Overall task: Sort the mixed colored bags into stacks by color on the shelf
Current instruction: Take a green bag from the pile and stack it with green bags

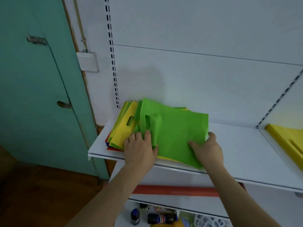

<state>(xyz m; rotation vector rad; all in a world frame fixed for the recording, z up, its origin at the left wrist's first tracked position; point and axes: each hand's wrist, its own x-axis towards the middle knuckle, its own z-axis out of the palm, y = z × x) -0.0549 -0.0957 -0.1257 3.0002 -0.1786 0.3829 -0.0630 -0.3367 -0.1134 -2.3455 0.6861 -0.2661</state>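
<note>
A mixed pile of flat bags (120, 130) lies at the left end of the white shelf (237, 145), with yellow, green, red and blue edges showing. On top lies a green bag (177, 133) with a cut-out handle, its left part creased. My left hand (139, 148) pinches that crease near the handle. At the bag's right front corner, my right hand (208, 149) grips the edge, thumb on top. A stack of yellow bags (288, 138) lies at the far right of the shelf.
A slotted upright (112, 63) runs up the white back panel. A green door (37, 87) and a wall switch (87, 61) are to the left. Below, a red bag edge (177, 190) lies on a lower shelf, with dark bottles (161, 218) beneath.
</note>
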